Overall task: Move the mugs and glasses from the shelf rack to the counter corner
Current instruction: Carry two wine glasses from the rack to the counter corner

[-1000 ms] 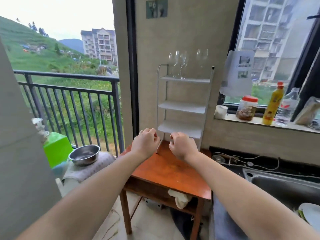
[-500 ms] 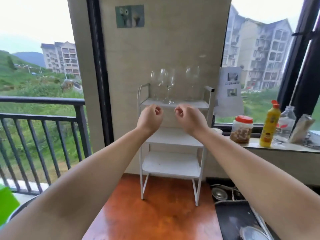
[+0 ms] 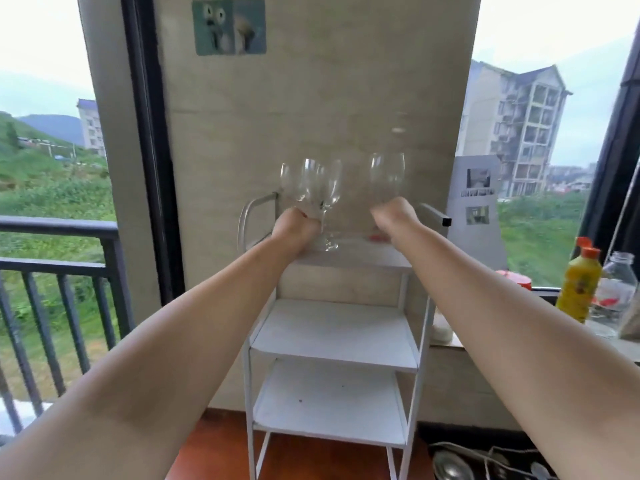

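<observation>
Both your hands are up at the top tier of the white rack (image 3: 332, 344). Your left hand (image 3: 294, 228) is curled round the stem of a wine glass (image 3: 303, 183), with a second glass (image 3: 329, 202) standing just beside it. Your right hand (image 3: 393, 216) is curled under the right glass (image 3: 386, 174) — whether it's actually gripping, I can't tell. Lift straight up so the feet clear the side rails (image 3: 434, 213), and keep the left pair from clinking. Open room is toward you; the wall is right behind, bottles (image 3: 578, 285) on the sill to the right.
</observation>
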`<state>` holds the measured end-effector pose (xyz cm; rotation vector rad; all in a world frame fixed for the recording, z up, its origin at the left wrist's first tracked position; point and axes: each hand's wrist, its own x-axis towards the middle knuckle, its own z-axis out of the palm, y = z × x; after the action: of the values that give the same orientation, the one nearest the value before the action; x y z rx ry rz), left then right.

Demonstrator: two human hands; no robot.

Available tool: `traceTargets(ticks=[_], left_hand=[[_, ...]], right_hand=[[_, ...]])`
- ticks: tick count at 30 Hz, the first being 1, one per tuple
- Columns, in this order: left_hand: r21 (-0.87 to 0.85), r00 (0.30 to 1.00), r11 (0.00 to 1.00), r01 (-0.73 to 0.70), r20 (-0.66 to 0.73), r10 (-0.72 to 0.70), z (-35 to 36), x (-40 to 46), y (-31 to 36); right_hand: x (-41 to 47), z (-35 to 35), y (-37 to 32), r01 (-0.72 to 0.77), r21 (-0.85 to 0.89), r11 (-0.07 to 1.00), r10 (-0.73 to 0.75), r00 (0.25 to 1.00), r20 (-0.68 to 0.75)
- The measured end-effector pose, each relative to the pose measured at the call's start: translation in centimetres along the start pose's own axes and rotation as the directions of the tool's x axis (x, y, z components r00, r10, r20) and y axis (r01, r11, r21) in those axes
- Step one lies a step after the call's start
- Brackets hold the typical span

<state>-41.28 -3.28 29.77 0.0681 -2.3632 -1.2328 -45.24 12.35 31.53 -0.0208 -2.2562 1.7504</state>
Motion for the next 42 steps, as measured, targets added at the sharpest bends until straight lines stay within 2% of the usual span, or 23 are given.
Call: traceTargets(ticks=[3, 7, 13, 24, 31, 38, 42], left_hand=[[-0.040, 0.997, 0.999, -0.012, 0.072, 0.015, 0.9, 0.8, 0.0], [-0.097, 0.992, 0.995, -0.011, 0.126, 0.023, 1.3, 1.7, -0.3], [-0.170, 0.993, 0.983, -0.068, 0.079, 0.083, 2.0, 2.7, -1.3], [-0.207, 0.998, 0.976, -0.063, 0.012, 0.067, 0.6, 1.7, -0.6], [-0.180, 0.996, 0.980, -0.086, -0.025, 0.082, -1.3, -2.1, 0.1], [-0.313, 0.985, 0.940, -0.134, 0.059, 0.160, -2.6, -9.5, 0.8], [-0.372, 0.965, 0.919, -0.135, 0.163, 0.207, -1.2, -15.0, 1.2]], right_hand=[[1.2, 0.5, 0.5, -0.157, 0.150, 0.976, 0.148, 0.987, 0.067], [2.4, 1.0, 1.2, -0.201, 0.152, 0.968, 0.197, 0.980, 0.041], [3.5, 1.5, 1.9, -0.100, 0.036, 0.994, 0.101, 0.994, -0.044], [0.7, 0.5, -0.5, 0.059, -0.132, 0.990, -0.059, 0.998, 0.001], [-4.8, -0.9, -2.1, 0.101, -0.154, 0.983, -0.098, 0.995, 0.028], [-14.4, -4.0, -2.1, 0.073, -0.123, 0.990, -0.081, 0.995, -0.062], [-20.6, -6.9, 1.0, 0.027, -0.159, 0.987, -0.045, 0.992, -0.115]])
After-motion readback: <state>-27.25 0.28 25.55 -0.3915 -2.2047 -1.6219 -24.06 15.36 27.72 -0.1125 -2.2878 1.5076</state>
